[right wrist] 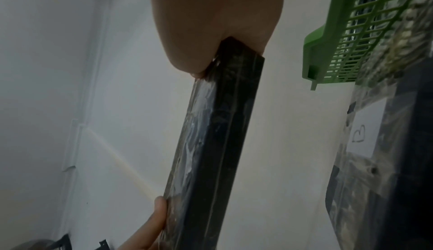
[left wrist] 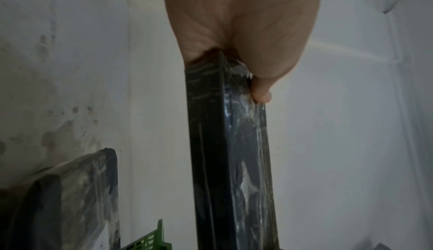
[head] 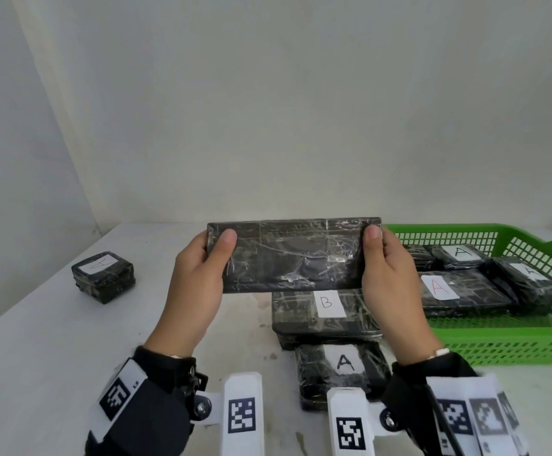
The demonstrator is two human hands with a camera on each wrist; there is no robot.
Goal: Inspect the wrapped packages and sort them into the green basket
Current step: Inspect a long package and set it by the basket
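A long flat black package [head: 292,255] wrapped in clear film is held up above the table, its plain face toward me with no label showing. My left hand [head: 199,274] grips its left end, thumb on the front. My right hand [head: 389,274] grips its right end the same way. The wrist views show the package edge-on [left wrist: 225,161] [right wrist: 218,142], pinched by the left hand [left wrist: 246,31] and the right hand [right wrist: 215,16]. The green basket [head: 511,343] at the right holds several black packages labelled A [head: 439,287].
On the white table [head: 54,340] under the held package lie a package labelled B [head: 327,307] and a smaller one labelled A [head: 340,370]. A small square package [head: 103,276] with a label sits alone at the left. A pale wall stands behind.
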